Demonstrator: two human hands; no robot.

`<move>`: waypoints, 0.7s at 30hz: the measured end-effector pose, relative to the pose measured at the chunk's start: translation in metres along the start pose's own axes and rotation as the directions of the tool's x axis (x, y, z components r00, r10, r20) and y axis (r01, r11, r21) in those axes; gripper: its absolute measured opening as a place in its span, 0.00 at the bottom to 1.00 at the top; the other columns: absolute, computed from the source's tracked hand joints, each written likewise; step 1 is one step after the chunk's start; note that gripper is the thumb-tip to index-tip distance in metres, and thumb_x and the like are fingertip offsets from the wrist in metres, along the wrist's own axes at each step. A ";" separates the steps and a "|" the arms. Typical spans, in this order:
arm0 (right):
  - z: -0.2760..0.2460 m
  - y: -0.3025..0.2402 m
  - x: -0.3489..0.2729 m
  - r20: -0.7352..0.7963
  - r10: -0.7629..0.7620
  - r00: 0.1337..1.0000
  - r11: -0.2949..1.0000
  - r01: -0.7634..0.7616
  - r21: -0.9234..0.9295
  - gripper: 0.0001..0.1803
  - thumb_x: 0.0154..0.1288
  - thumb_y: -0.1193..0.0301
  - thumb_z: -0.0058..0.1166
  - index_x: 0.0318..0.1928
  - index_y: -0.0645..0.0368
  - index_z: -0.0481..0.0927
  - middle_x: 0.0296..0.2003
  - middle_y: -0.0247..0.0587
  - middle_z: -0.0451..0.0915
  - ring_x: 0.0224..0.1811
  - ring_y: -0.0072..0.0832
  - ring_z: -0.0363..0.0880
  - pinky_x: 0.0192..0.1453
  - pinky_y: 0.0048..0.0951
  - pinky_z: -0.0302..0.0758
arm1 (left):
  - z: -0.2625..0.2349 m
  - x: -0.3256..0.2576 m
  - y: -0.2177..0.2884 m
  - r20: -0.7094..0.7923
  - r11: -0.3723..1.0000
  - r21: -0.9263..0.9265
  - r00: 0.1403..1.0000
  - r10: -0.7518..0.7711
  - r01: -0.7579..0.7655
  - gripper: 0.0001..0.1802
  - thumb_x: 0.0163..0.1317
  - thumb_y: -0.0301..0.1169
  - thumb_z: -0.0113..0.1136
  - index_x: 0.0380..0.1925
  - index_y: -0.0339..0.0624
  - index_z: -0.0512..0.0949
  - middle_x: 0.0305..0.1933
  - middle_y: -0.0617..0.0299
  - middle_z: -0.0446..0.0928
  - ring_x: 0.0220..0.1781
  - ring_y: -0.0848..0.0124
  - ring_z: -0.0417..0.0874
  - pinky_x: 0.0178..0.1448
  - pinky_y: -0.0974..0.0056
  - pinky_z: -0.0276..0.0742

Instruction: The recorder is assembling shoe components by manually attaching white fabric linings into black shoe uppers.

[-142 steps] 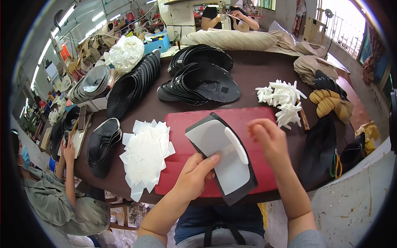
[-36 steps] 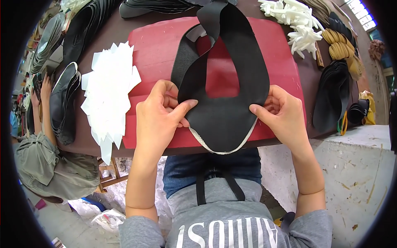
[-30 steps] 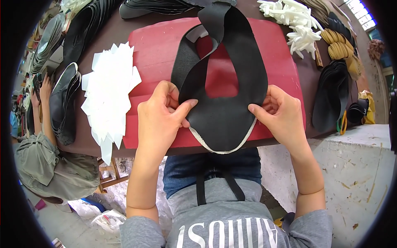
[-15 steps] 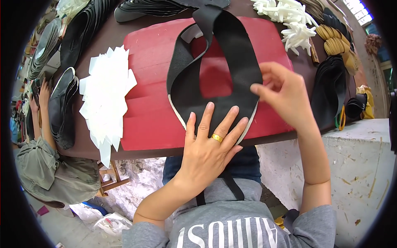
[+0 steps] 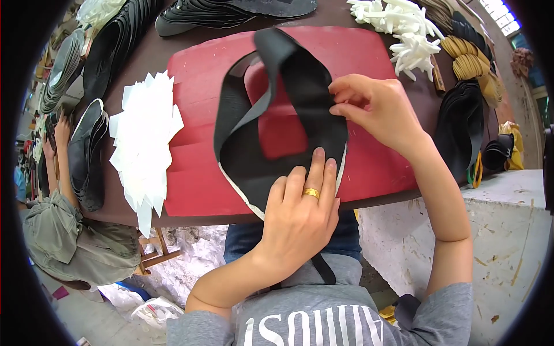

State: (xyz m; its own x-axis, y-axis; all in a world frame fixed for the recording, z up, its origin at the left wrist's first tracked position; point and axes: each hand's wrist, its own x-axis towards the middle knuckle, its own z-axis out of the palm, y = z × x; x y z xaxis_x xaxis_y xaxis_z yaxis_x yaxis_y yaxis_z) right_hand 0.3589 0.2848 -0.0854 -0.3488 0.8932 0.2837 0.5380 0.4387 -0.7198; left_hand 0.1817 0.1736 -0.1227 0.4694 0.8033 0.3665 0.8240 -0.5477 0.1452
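A black shoe upper (image 5: 234,153) lies looped on the red mat, a strip twisting up at its far end and pale edging along its near sides. My left hand (image 5: 301,210), with a gold ring, rests on the near end of the upper. Its fingers lie over the black material, two stretched and the others slightly bent. At the right side of the loop, my right hand (image 5: 378,106) pinches the upper's edge between thumb and fingertips. The red mat shows through the middle of the loop.
On the brown table, the red mat (image 5: 202,115) has a pile of white pieces (image 5: 141,147) at its left. Black uppers (image 5: 86,155) stand farther left, with another stack (image 5: 208,14) behind. White strips (image 5: 412,49) and tan bundles (image 5: 470,60) lie far right. A co-worker's arm (image 5: 66,167) shows at left.
The upper has shifted left and turned a little, its far strip coming nearer. My right hand has moved left onto its edge. The left hand's fingers have drawn closer together and slid right.
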 end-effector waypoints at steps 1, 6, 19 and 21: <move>-0.001 -0.001 0.001 0.011 -0.008 1.000 0.999 0.008 -0.033 0.17 0.50 0.84 0.61 0.44 0.66 0.80 0.27 0.35 0.83 0.24 0.20 0.76 0.31 0.19 0.72 | 0.000 0.008 0.000 0.022 0.999 -0.022 0.999 -0.032 0.032 0.30 0.54 0.40 0.63 0.57 0.41 0.75 0.65 0.52 0.71 0.44 0.59 0.71 0.47 0.61 0.70; 0.003 -0.007 0.010 0.063 -0.065 0.996 0.981 0.075 -0.177 0.15 0.48 0.83 0.61 0.40 0.65 0.79 0.25 0.41 0.82 0.22 0.33 0.78 0.31 0.27 0.75 | -0.005 0.020 -0.005 0.079 0.991 -0.060 0.990 -0.116 0.121 0.29 0.51 0.39 0.63 0.55 0.39 0.76 0.62 0.50 0.74 0.39 0.60 0.70 0.44 0.61 0.72; -0.012 0.005 0.016 0.182 -0.115 0.977 0.883 0.184 -0.432 0.15 0.48 0.83 0.59 0.40 0.63 0.79 0.26 0.43 0.81 0.21 0.39 0.74 0.30 0.33 0.71 | -0.009 -0.001 -0.028 0.072 0.988 -0.079 0.988 0.136 -0.131 0.26 0.55 0.37 0.58 0.54 0.37 0.77 0.61 0.53 0.75 0.40 0.61 0.71 0.38 0.63 0.69; -0.006 0.012 0.011 0.120 -0.135 0.984 0.893 0.174 -0.416 0.13 0.49 0.82 0.58 0.39 0.63 0.78 0.26 0.44 0.81 0.22 0.41 0.75 0.30 0.35 0.72 | -0.007 0.003 -0.020 0.069 0.996 -0.036 0.994 0.088 -0.086 0.26 0.55 0.36 0.59 0.54 0.37 0.77 0.60 0.53 0.76 0.42 0.60 0.72 0.40 0.63 0.70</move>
State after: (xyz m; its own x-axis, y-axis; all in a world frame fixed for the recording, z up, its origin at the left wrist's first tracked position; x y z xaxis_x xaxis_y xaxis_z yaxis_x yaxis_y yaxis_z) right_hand 0.3664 0.2999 -0.0867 -0.5080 0.8073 0.3003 0.7389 0.5876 -0.3298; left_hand 0.1640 0.1855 -0.1179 0.5607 0.7662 0.3139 0.7688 -0.6226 0.1463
